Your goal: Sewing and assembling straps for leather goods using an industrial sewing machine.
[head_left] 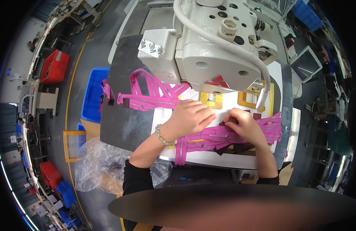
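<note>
My left hand [190,119], with a beaded bracelet at its wrist, is curled with the fingers together beside the end of a pink zipper bundle [149,102] on the left. What lies under its fingertips is hidden. My right hand [242,125] pinches a small dark brown patch [223,123] between thumb and fingers. More pink zippers [209,136] with silvery teeth run beneath both hands, across the white work plate [193,157]. Just beyond my hands is a yellow-edged clamp [212,100], under the head of a white industrial sewing machine [220,63].
Another yellow frame [247,101] and a few brown patches [257,116] are at the right of the plate. A thick white hose [239,46] arches over the machine. Left of the dark table stands a blue bin [94,92], with clear plastic wrapping [97,163] below. A monitor [306,63] stands at right.
</note>
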Motion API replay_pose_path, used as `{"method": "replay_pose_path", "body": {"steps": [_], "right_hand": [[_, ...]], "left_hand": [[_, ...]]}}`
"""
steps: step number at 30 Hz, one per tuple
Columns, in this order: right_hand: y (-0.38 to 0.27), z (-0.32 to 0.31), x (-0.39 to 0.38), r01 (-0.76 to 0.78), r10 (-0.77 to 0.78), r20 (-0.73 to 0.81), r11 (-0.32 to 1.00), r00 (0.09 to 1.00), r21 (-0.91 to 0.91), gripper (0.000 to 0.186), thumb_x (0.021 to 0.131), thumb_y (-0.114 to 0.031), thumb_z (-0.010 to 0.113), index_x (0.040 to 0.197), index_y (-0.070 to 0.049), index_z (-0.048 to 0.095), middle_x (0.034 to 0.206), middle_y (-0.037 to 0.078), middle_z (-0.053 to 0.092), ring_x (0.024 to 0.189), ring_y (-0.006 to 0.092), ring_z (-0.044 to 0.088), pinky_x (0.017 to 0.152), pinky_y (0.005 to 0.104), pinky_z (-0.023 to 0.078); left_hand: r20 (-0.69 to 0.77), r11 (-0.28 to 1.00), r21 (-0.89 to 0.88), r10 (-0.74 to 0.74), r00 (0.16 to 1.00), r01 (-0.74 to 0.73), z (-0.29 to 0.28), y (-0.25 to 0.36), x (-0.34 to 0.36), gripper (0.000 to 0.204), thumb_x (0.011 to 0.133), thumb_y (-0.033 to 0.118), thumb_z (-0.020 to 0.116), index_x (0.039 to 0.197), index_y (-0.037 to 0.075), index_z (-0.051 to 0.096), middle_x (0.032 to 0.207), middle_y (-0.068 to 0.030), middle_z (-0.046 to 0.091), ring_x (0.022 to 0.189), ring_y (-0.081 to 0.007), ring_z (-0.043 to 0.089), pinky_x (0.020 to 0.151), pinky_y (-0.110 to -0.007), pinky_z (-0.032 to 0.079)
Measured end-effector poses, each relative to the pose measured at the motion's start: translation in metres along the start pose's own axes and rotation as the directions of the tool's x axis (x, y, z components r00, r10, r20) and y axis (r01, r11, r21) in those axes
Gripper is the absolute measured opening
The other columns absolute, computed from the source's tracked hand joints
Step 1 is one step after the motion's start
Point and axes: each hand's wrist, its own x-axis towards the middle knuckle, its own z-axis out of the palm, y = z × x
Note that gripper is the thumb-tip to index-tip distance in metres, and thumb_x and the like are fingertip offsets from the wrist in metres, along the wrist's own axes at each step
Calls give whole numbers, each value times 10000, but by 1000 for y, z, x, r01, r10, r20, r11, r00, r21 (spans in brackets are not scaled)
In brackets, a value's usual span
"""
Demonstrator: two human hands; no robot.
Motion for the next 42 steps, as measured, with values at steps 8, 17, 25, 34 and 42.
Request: {"method": "replay_pose_path", "body": {"steps": [8,17,25,34,42], "right_hand": [[10,-10,-1,-133,239,-118,815,964,564,215,906,-65,573,1106,-19,640,884,-6,630,759,51,558,662,199,468],[8,14,-5,-287,181,224,549,958,785,112,899,-95,630,956,1,645,821,39,654,636,51,582,550,192,454],[12,25,-6,-35,118,-63,682,991,731,72,861,-13,658,908,37,637,776,68,671,665,66,621,584,195,494],[8,26,-3,0,83,-71,652,994,758,192,839,4,678,1010,68,617,897,93,676,794,93,643,700,219,527],[17,45,2,73,79,-182,708,980,702,255,804,20,713,1029,64,602,917,100,670,816,101,657,715,207,534]], "left_hand": [[157,986,61,143,977,-154,16,6,-14,374,720,81,666,1091,133,674,766,18,613,609,-136,590,540,-274,452],[52,953,-62,298,953,-295,19,11,-24,348,690,100,669,1038,86,678,786,-14,585,707,-161,619,581,-284,488],[139,947,-320,19,990,27,20,13,-21,309,675,51,747,980,80,703,820,-35,607,726,-182,627,625,-287,513],[240,638,-552,-494,836,536,20,16,-19,113,718,7,782,768,17,681,842,-76,648,766,-113,623,635,-253,492],[135,626,-593,-543,829,506,28,11,-24,140,710,-26,774,703,-9,635,766,-81,641,751,-131,620,641,-251,486]]}}
